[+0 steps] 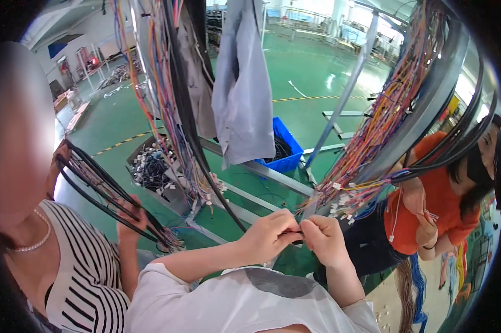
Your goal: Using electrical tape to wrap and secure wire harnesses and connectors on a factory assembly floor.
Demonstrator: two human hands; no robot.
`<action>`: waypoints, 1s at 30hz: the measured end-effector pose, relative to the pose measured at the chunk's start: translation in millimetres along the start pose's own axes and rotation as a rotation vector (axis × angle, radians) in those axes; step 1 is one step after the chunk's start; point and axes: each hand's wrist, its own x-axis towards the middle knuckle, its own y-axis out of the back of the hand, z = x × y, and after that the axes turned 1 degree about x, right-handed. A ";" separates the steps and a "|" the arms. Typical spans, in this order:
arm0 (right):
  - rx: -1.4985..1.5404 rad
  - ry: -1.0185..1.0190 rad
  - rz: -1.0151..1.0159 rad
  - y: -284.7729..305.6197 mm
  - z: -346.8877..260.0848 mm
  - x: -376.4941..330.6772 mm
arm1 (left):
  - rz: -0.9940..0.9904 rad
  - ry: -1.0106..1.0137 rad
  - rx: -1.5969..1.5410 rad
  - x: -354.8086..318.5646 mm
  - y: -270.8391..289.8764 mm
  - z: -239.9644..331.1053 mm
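In front of my chest my two hands meet, both closed. My left hand (270, 236) pinches a short dark piece, seemingly the end of a black cable (298, 237). My right hand (323, 240) grips the same piece, its thumb up against it; most of it is hidden by my fingers. A long black tube (197, 141) hangs from above and runs down behind my left hand; I cannot tell whether it joins the piece I hold. Just beyond my right hand, a thick bundle of coloured wires (392, 111) ends in white connectors (347, 201).
Another wire bundle (150, 61) and grey cloth (245, 83) hang ahead. A blue bin (298, 145), a box of connectors (150, 166) and metal frame bars (283, 180) stand beyond. Co-workers handle black cables (103, 186) at left and wires (393, 219) at right.
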 end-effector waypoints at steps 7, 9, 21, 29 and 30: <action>0.250 -0.072 0.018 -4.7 5.1 6.7 | 0.105 -0.119 0.186 -0.6 -1.0 -0.3; 0.232 -0.033 -0.002 0.4 8.9 6.7 | 0.134 -0.103 0.143 1.3 -3.3 -0.7; 0.050 0.165 0.077 -0.2 11.7 4.7 | 0.139 0.129 -0.062 0.7 -6.2 5.4; 0.059 0.219 -0.004 -8.0 16.0 2.2 | 0.214 0.078 -0.073 -6.2 -3.8 6.7; 0.095 0.193 0.024 -9.3 19.6 2.4 | 0.205 0.072 -0.083 -6.4 -3.7 7.2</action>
